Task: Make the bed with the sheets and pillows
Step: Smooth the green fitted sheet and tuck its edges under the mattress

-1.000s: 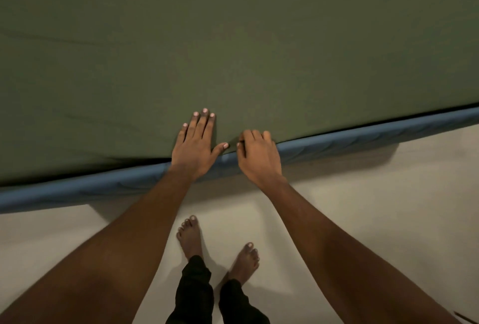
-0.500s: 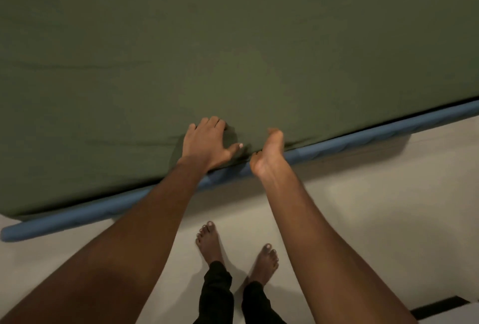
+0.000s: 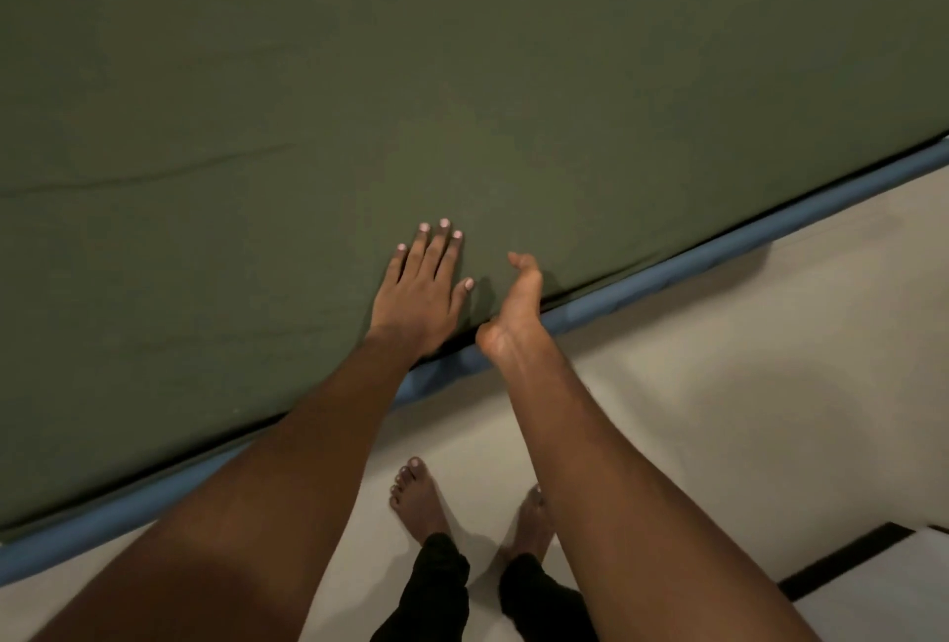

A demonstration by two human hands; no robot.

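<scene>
A dark green sheet point(image 3: 359, 92) lies spread smooth over the bed, and a blue mattress edge point(image 3: 719, 256) shows below its near border. My left hand point(image 3: 421, 292) presses flat on the sheet near that border, fingers straight and together. My right hand point(image 3: 516, 305) is turned on its side at the sheet's edge, thumb on top of the fabric. Its fingers reach under the border, between sheet and blue edge, and are hidden there. No pillows are in view.
The pale floor point(image 3: 719, 410) runs along the bed's near side. My bare feet point(image 3: 418, 503) stand on it close to the bed. A dark strip point(image 3: 847, 564) crosses the floor at the lower right.
My left hand went from flat to curled and is flat again, further onto the sheet. My right hand turned from knuckles-up at the edge onto its side, fingers slipping under the border.
</scene>
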